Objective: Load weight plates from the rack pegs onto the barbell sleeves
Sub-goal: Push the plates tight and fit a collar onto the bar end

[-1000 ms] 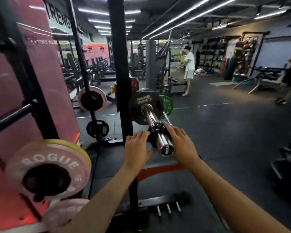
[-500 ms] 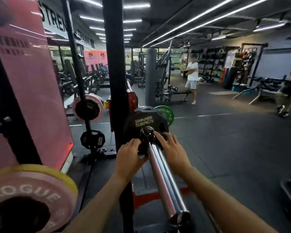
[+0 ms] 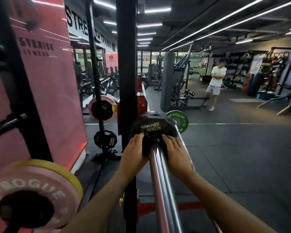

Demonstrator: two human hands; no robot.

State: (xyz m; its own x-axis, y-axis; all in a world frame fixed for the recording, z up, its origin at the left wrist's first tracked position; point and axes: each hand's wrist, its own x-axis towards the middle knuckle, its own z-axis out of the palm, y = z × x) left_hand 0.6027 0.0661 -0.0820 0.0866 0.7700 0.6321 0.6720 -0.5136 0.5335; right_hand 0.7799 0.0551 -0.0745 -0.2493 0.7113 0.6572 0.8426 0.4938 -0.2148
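Dim gym floor and strip lights stretch out behind the black rack upright (image 3: 126,81), our landmark. Left of it, a pink plate (image 3: 35,195) with a yellow one behind sits on a near peg, and farther back a pink-rimmed plate (image 3: 102,109) and a small black plate (image 3: 105,140) hang on other pegs, so we judge stock remains for loading. Just right of the upright, our left hand (image 3: 133,157) lies with fingers against the face of a black Hammer Strength plate (image 3: 151,127). That plate is already on the chrome barbell sleeve (image 3: 160,179), which runs from us toward it. Our right hand (image 3: 176,155) mirrors the left on the sleeve's far side. A dark collar seems to sit between our hands; whether our fingers grip it we cannot tell. Farther right, a green plate (image 3: 179,121) shows beyond. We judge this side is nearly seated, with any further plates still to come.
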